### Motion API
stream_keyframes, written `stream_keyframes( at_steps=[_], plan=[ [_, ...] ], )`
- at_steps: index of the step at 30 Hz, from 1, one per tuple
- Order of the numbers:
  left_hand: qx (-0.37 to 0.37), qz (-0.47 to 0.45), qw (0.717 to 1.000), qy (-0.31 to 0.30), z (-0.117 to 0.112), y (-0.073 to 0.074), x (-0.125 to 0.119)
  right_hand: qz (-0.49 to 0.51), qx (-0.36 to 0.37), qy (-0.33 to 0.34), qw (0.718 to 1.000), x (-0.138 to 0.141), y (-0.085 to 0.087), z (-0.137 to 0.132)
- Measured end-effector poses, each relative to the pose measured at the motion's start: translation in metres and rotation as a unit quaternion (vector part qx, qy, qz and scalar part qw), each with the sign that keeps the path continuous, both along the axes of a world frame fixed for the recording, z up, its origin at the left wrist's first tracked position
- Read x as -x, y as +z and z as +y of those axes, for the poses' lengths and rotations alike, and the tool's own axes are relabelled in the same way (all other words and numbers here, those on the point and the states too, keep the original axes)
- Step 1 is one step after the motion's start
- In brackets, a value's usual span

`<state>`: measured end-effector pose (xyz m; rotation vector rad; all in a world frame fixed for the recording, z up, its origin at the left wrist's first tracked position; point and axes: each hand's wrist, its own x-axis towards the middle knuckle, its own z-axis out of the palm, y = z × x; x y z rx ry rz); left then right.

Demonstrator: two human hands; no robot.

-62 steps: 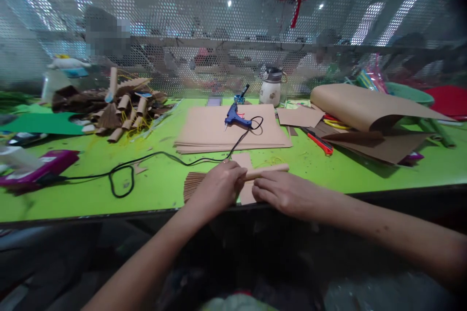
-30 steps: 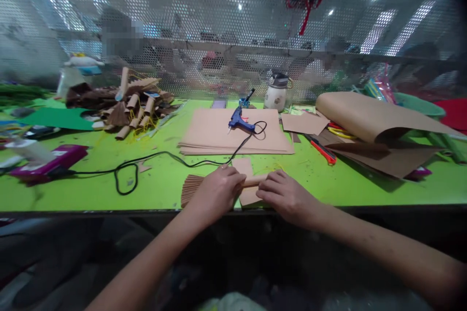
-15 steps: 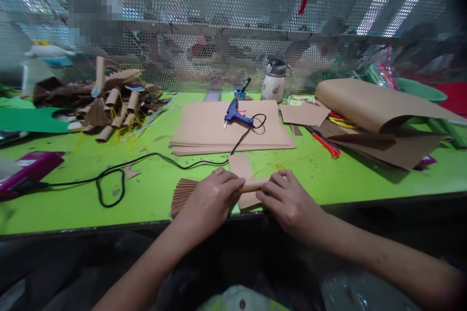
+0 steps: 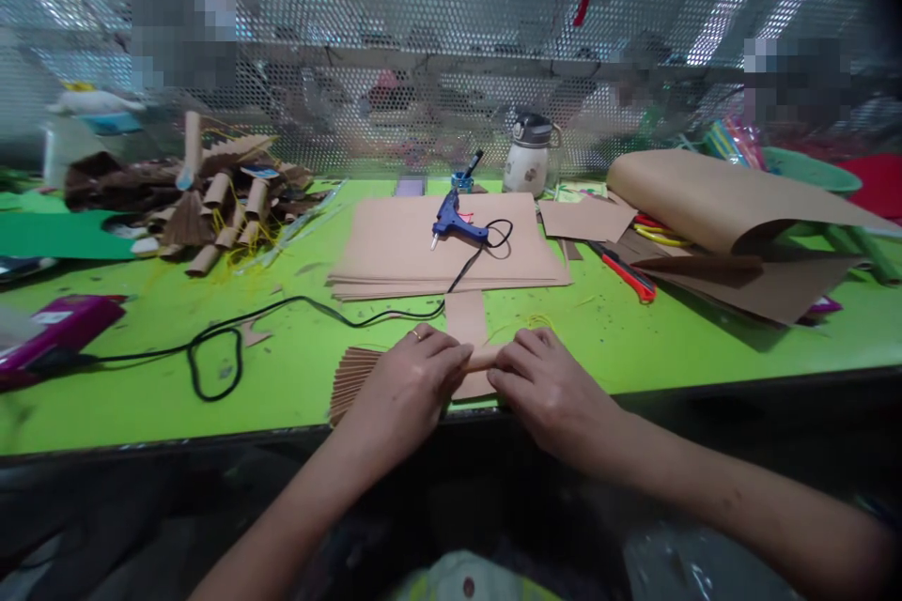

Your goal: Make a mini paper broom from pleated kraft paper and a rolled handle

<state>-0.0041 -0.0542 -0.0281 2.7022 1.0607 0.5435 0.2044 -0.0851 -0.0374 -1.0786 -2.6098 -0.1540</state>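
Between my two hands lies a narrow roll of brown paper (image 4: 483, 358), close to the front edge of the green table. My left hand (image 4: 415, 380) pinches its left end, and a ring shows on one finger. At the right end, my right hand (image 4: 546, 385) has its fingers closed round the roll. A flat brown paper strip (image 4: 466, 315) extends from beneath the roll toward the back. Partly covered by my left hand is a pleated brown paper fan (image 4: 352, 380). Thin yellow string (image 4: 540, 322) lies just beyond my right hand.
A blue glue gun (image 4: 458, 223) rests on stacked brown sheets (image 4: 395, 244), its black cord running left. A red utility knife (image 4: 627, 274) and a large folded paper (image 4: 711, 192) are at right. Paper rolls (image 4: 218, 191) pile up at left; a bottle (image 4: 526, 160) stands behind.
My right hand has shifted slightly left along the roll, so less of it shows between my hands. The paper strip beneath has turned a little straighter. My left hand has barely moved.
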Motion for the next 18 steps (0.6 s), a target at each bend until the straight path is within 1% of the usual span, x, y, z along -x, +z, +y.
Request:
stream_keyframes(
  at_steps=[5, 8, 10, 18],
  plan=[
    [-0.001, -0.036, 0.999, -0.013, 0.002, -0.002, -0.001, 0.037, 0.037, 0.001, 0.999, -0.002, 0.014, 0.006],
    [0.000, -0.051, 0.999, -0.013, 0.001, -0.004, 0.000, 0.035, 0.078, 0.027, 0.996, -0.002, 0.019, 0.016],
    [0.002, -0.055, 0.998, -0.014, -0.001, -0.004, 0.000, 0.026, 0.100, 0.037, 0.994, -0.003, 0.020, 0.021],
    [-0.001, -0.060, 0.998, 0.000, -0.002, -0.007, -0.001, 0.013, 0.119, 0.000, 0.993, -0.004, 0.020, 0.020]
  ],
)
